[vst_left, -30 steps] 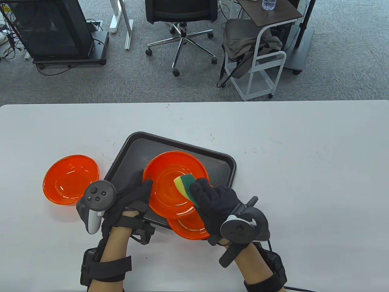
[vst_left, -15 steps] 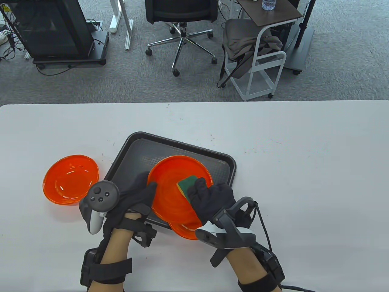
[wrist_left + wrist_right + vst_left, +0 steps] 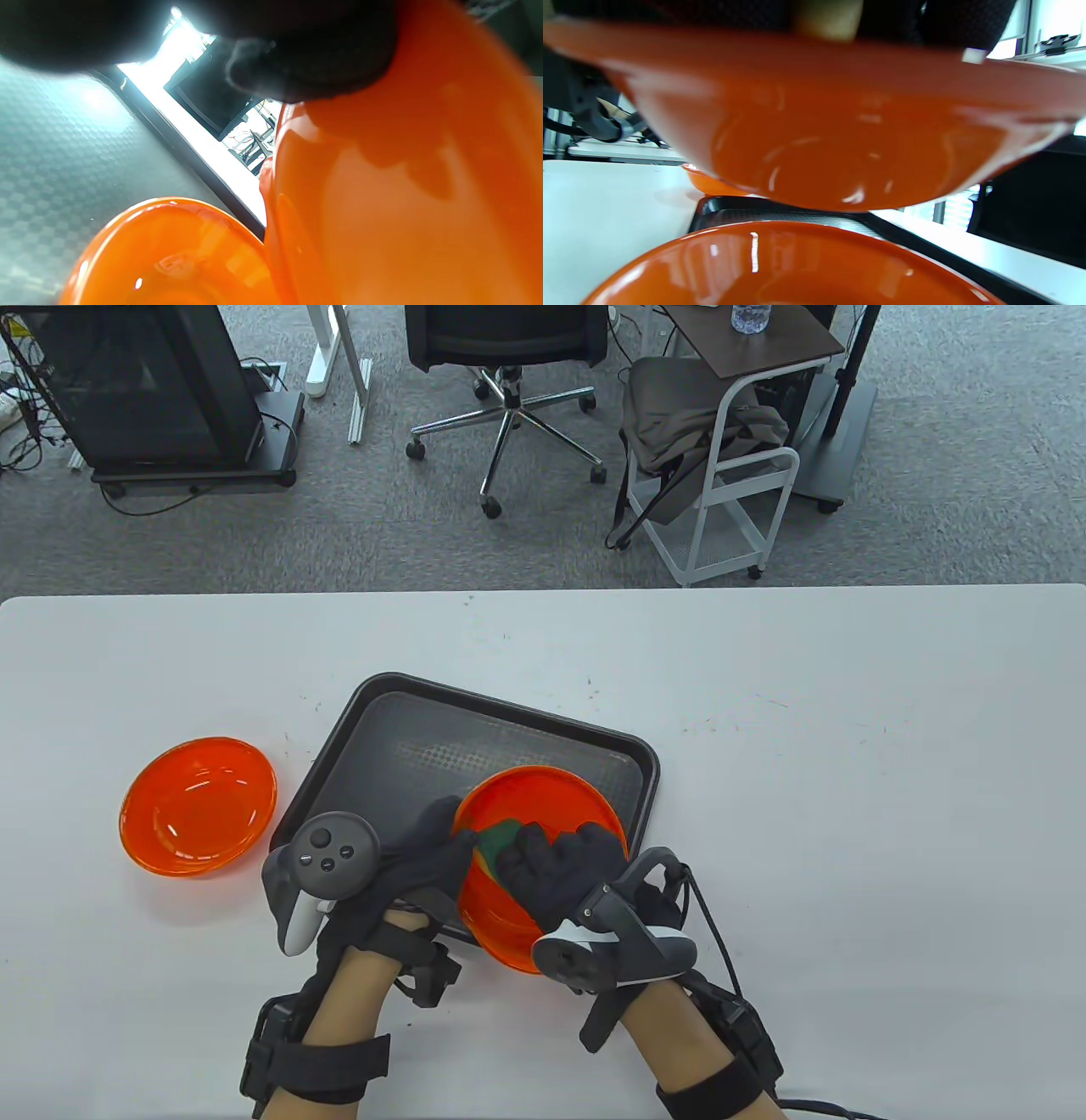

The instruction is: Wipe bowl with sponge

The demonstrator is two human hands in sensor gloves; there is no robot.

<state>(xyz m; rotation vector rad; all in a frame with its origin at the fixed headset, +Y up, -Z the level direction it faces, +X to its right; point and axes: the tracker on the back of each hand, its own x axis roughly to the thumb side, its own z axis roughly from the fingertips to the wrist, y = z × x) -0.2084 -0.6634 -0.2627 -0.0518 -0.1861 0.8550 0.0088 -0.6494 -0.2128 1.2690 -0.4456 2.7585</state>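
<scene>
My left hand grips the left rim of an orange bowl and holds it tilted above the black tray. My right hand presses a green and yellow sponge inside that bowl. The held bowl's underside fills the left wrist view and the right wrist view. A second orange bowl lies under it at the tray's front edge, seen in the left wrist view and right wrist view; the table view hides it.
A third orange bowl sits on the white table left of the tray. Beyond the table's far edge stand an office chair, a white cart and a black cabinet.
Both hands and the held bowl moved right and toward me. The bowl tilted more steeply. The sponge slid to the bowl's left side and the bowl beneath went out of sight.
</scene>
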